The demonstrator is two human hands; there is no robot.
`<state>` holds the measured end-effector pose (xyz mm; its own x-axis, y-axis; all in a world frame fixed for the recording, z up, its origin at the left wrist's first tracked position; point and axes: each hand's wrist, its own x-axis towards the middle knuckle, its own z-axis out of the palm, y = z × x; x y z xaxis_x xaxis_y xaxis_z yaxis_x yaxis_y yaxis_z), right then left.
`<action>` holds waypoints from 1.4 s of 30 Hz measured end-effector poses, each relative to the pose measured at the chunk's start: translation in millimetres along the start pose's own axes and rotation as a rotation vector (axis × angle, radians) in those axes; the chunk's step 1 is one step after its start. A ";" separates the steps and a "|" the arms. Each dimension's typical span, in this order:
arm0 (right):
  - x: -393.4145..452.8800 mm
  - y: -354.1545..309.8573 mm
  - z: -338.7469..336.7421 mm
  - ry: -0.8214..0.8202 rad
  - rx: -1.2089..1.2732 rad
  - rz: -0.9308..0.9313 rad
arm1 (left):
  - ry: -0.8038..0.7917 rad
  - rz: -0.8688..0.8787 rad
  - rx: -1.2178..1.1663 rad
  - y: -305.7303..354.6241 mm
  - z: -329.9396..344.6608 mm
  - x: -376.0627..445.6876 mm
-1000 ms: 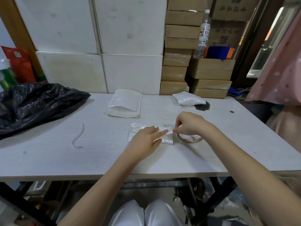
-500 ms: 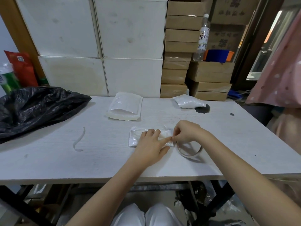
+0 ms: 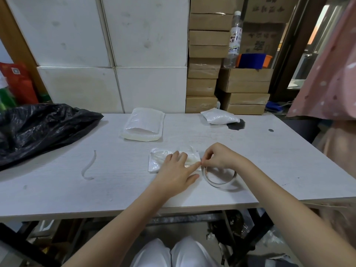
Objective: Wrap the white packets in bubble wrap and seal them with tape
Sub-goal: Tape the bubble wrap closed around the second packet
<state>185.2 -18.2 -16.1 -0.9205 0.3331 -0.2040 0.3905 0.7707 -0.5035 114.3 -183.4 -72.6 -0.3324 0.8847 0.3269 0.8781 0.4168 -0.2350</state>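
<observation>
At far left of the table (image 3: 57, 189), a black plastic bag (image 3: 38, 128) lies crumpled, w/ a red package (image 3: 18, 81) upright behind it. Right of the bag, a curled strip (image 3: 89, 166) lies on the bare top. Toward the back centre sits a stack of bubble wrap pouches (image 3: 143, 125). Front centre, the wrapped packet (image 3: 158, 158) lies flat; left hand (image 3: 176, 172) rests on it, fingers straight & slightly spread, index tip pressing at the packet's right edge. Right hand (image 3: 219, 158) meets it there, thumb & index pinching the tape end at that edge; other fingers curled. Tape roll (image 3: 219, 179) sits just beside the packet, under the right hand, tilted. Back right, another white packet (image 3: 219, 117) lies near the table's rear edge. Behind: white boxes (image 3: 107, 54), cardboard boxes (image 3: 208, 54), a clear bottle (image 3: 234, 39).
</observation>
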 end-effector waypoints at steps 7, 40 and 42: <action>-5.9 -0.8 10.6 0.083 -0.019 0.005 | -0.067 0.072 0.086 6.3 -2.2 6.0; -38.1 10.4 8.0 0.662 -0.147 -0.066 | -0.054 -0.317 -0.345 -5.3 -30.7 16.0; -40.3 9.3 10.7 0.665 -0.122 -0.057 | -0.050 -0.297 -0.315 -3.1 -31.0 14.9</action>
<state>225.8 -30.3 -21.5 -0.7525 0.5235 0.3997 0.3759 0.8396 -0.3921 117.2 -178.0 -38.6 -0.5962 0.7481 0.2913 0.8011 0.5779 0.1558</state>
